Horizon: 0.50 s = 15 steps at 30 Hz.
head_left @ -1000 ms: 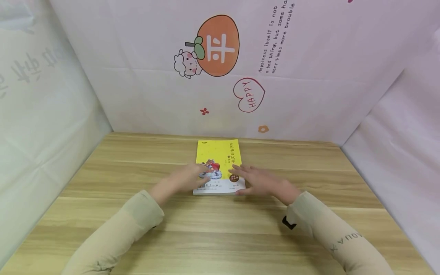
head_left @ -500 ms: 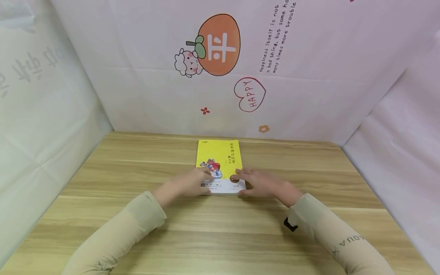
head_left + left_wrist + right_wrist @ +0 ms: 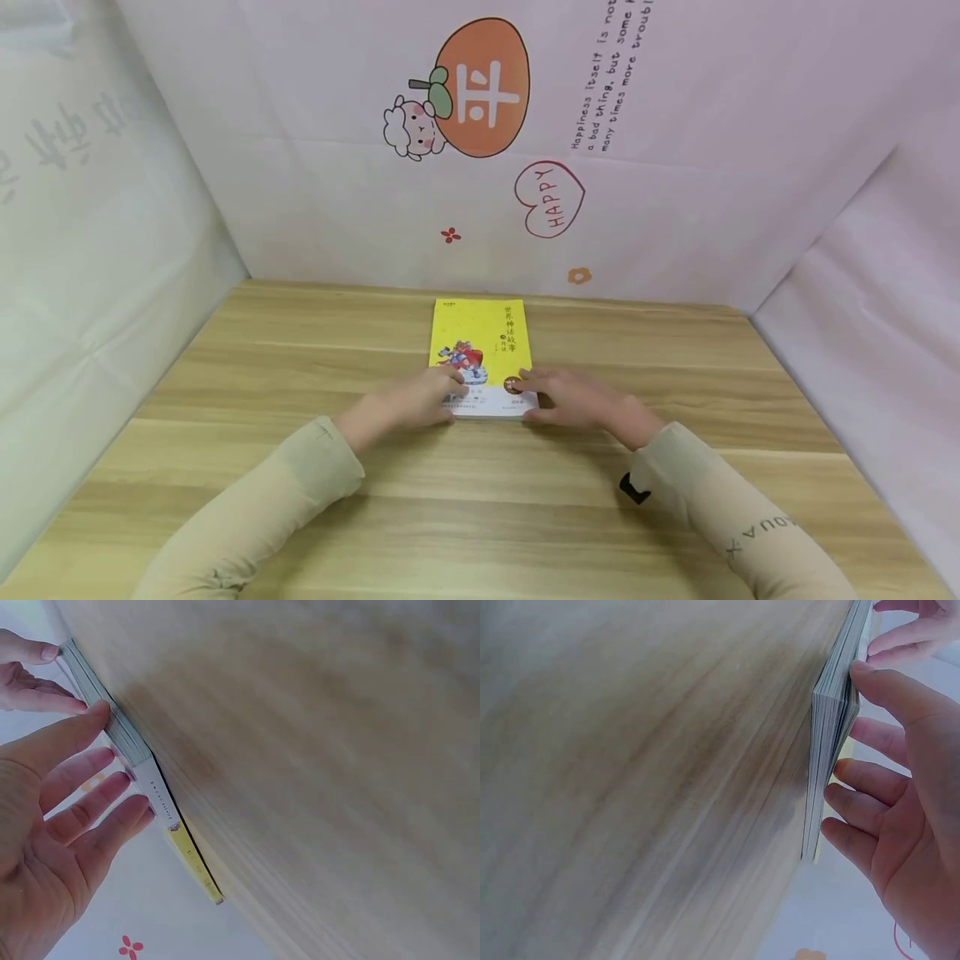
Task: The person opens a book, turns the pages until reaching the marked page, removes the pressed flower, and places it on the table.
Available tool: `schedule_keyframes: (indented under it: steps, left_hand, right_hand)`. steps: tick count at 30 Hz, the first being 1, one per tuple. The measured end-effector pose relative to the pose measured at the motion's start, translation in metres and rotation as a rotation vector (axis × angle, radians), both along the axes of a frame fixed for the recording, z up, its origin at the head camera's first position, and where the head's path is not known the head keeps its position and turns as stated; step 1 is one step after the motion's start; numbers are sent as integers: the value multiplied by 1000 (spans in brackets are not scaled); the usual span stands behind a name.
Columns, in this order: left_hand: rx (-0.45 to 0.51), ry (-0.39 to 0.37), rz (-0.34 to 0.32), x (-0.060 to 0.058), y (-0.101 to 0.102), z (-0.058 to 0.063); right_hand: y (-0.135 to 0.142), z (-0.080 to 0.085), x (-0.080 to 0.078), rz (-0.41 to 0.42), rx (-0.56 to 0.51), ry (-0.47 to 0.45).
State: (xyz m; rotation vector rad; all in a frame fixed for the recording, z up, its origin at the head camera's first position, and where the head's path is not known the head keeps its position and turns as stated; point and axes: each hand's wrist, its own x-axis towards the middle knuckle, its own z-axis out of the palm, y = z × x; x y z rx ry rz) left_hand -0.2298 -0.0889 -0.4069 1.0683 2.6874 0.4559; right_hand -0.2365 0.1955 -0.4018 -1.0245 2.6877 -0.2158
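A paperback book (image 3: 480, 325) with a yellow and white cover lies flat on the wooden table, its near edge toward me. My left hand (image 3: 416, 400) rests at its near left corner, fingers on the cover. In the left wrist view, the left thumb (image 3: 94, 716) touches the near page edge. My right hand (image 3: 577, 400) is at the near right corner, its fingertips on the cover. The right wrist view shows the right thumb (image 3: 870, 675) at the near edge of the pages (image 3: 826, 742), with the upper sheets slightly parted at the corner.
The wooden table (image 3: 480, 508) runs back to a white printed cloth (image 3: 337, 217) close behind the book. More white cloth hangs at the left side (image 3: 112, 233) and the right side (image 3: 885, 292). A black strap (image 3: 634, 489) shows at the right cuff.
Both hands have drawn back slightly toward the book's near edge, and the thumbs now sit at its near corners. The right fingers cover less of the cover than before. The book stays flat.
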Motion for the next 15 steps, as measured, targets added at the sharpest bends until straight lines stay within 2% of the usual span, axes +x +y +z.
schedule_keyframes:
  steps: [15]
  left_hand:
    - [1,-29,33,1,1,4]
  right_hand:
    - [6,5,-2,75,-97,-31]
